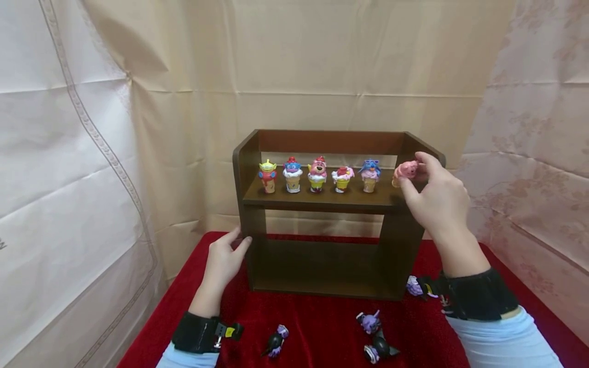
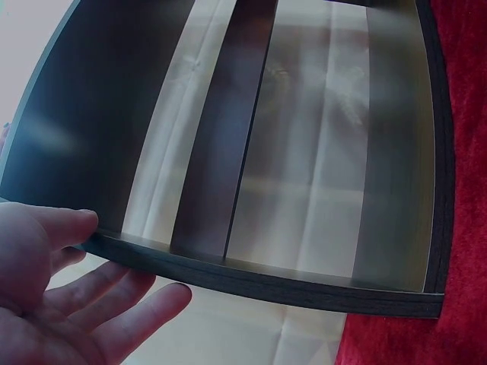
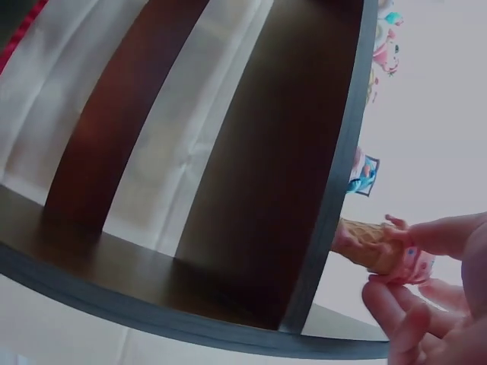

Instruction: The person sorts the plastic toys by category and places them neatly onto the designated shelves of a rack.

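On the right end of a dark brown two-tier shelf's (image 1: 322,202) upper board, my right hand (image 1: 439,199) pinches a pink ice-cream-cone figurine (image 1: 406,169) between thumb and fingers. In the right wrist view its waffle cone (image 3: 369,245) stands at the board's edge, the fingers round its pink top. My left hand (image 1: 223,260) holds the shelf's left side panel (image 1: 244,194), thumb over the front edge and fingers along the outside. Several cone figurines line the upper board: a green-headed one (image 1: 267,176), others, and a blue one with glasses (image 1: 369,176) nearest the held one.
On the red cloth (image 1: 184,317) in front lie dark purple-and-black figurines: one at left (image 1: 276,341), a purple one (image 1: 369,322) and a black one (image 1: 381,347) at centre right. Another purple one (image 1: 414,286) sits beside the shelf's right foot. Curtains (image 1: 322,61) hang behind.
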